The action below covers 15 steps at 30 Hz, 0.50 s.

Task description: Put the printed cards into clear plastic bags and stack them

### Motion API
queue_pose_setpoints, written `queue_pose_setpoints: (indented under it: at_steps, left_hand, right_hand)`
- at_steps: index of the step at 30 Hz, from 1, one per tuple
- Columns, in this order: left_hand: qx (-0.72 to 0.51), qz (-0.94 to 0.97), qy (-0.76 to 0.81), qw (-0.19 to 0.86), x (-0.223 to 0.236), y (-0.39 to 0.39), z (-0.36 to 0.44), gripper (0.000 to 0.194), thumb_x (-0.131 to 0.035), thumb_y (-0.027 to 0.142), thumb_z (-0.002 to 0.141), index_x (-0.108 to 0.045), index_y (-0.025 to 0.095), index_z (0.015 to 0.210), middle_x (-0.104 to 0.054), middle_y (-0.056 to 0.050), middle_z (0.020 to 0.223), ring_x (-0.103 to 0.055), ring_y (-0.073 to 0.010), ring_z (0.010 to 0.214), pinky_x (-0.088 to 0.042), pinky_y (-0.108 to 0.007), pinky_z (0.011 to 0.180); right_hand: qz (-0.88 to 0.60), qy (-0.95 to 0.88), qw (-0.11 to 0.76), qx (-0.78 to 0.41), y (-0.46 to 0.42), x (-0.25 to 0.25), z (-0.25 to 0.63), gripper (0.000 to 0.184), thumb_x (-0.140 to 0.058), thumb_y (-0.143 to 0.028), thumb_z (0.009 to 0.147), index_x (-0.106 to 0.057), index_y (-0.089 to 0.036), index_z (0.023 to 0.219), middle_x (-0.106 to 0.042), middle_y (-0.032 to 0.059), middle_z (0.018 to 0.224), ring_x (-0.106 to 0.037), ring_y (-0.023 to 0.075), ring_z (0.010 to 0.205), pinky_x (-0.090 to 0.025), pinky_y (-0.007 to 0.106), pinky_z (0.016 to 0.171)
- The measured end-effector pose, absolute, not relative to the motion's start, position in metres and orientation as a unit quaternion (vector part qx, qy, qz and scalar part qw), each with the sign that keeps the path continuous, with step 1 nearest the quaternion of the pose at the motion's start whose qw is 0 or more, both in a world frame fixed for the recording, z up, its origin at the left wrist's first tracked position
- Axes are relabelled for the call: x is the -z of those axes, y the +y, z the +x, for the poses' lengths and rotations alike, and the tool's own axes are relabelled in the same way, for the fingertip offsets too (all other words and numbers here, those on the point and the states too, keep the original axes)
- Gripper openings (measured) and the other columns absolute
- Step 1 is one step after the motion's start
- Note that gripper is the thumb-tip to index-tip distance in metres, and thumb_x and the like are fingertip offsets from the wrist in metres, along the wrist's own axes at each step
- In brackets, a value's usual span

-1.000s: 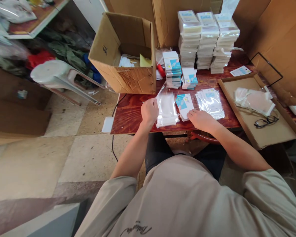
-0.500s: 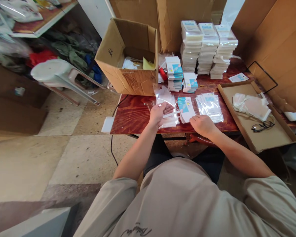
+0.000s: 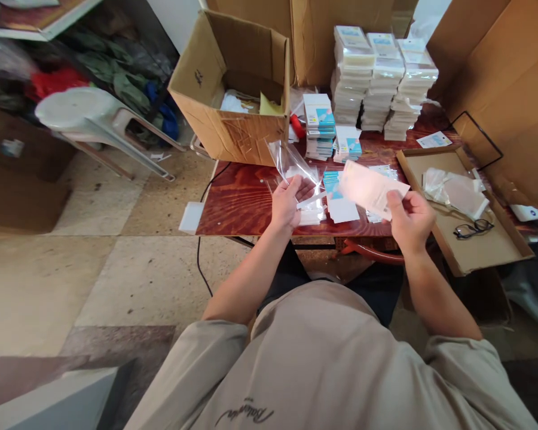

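My left hand (image 3: 289, 200) pinches a clear plastic bag (image 3: 287, 160), lifted a little above a pile of similar clear bags (image 3: 312, 216) at the table's front edge. Between thumb and fingers of my right hand (image 3: 407, 218) is a printed card (image 3: 371, 190), pale side up and tilted. Below and left of that card lies a fanned pile of blue and white cards (image 3: 342, 210). The held card partly covers a pile of bagged cards (image 3: 388, 171).
Stacked cards (image 3: 319, 122) stand behind, beside a cardboard box (image 3: 251, 137). Tall stacks of bagged cards (image 3: 353, 77) rise at the back. A shallow cardboard tray (image 3: 488, 260) with eyeglasses (image 3: 473, 229) sits at right, a white stool (image 3: 78, 110) at left.
My right hand has picked up a card from the fanned pile, raising it and turning it over to the right. The clear bag in my left hand is lifted slightly.
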State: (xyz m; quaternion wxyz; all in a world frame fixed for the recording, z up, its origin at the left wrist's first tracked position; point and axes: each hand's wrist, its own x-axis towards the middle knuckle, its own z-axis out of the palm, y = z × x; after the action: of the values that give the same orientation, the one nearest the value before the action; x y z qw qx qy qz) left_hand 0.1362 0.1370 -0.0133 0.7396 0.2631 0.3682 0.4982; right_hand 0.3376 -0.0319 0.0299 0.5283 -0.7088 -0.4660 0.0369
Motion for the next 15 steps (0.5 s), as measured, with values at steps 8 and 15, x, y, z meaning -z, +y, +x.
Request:
queue_pose_setpoints:
  at_steps: [8, 15]
  left_hand:
    - [-0.498, 0.277, 0.317, 0.758, 0.0, 0.102, 0.156, 0.028, -0.086, 0.042, 0.091, -0.07, 0.02, 0.095, -0.082, -0.006, 0.099, -0.08, -0.0215, 0.101, -0.062, -0.033, 0.091]
    - [-0.48, 0.332, 0.334, 0.74, -0.003, 0.083, 0.154, 0.044, -0.093, 0.052, 0.079, -0.073, 0.018, 0.096, -0.079, -0.007, 0.088, -0.08, -0.024, 0.09, -0.064, -0.033, 0.078]
  right_hand:
    - [-0.675, -0.292, 0.634, -0.239, -0.04, -0.02, 0.298, 0.053, -0.085, -0.066, 0.081, -0.059, -0.022, 0.07, -0.059, -0.0036, 0.049, -0.051, 0.0106, 0.034, -0.036, 0.02, 0.032]
    - [-0.634, -0.263, 0.709, -0.162, -0.031, -0.003, 0.292, 0.051, -0.081, -0.065, 0.087, -0.056, -0.023, 0.074, -0.061, -0.0047, 0.054, -0.052, 0.0102, 0.036, -0.037, 0.021, 0.034]
